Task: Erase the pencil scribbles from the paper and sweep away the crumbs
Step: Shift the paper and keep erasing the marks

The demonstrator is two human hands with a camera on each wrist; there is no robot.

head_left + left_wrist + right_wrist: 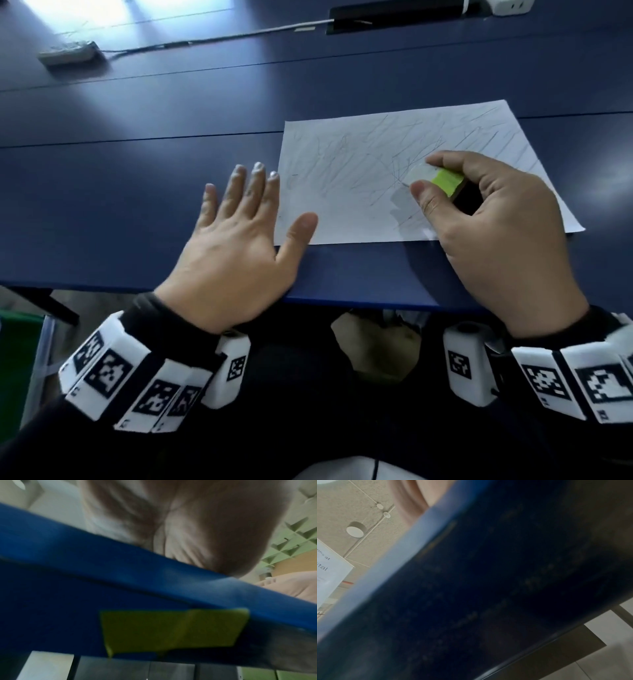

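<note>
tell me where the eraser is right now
In the head view the eraser is pinched in the right hand, its white tip on the scribbled paper, right of the left hand.

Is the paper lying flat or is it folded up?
Flat and spread out. The paper lies open on the blue table, all edges showing, scribbles across it.

Left hand [236, 240] lies flat, fingers spread; right hand [493, 236] curled, pinching.

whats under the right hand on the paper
The right hand pinches an eraser with a green sleeve, its white tip down on the scribbled paper. The paper's near right part is covered by the hand, so scribbles or crumbs there can't be seen.
</note>
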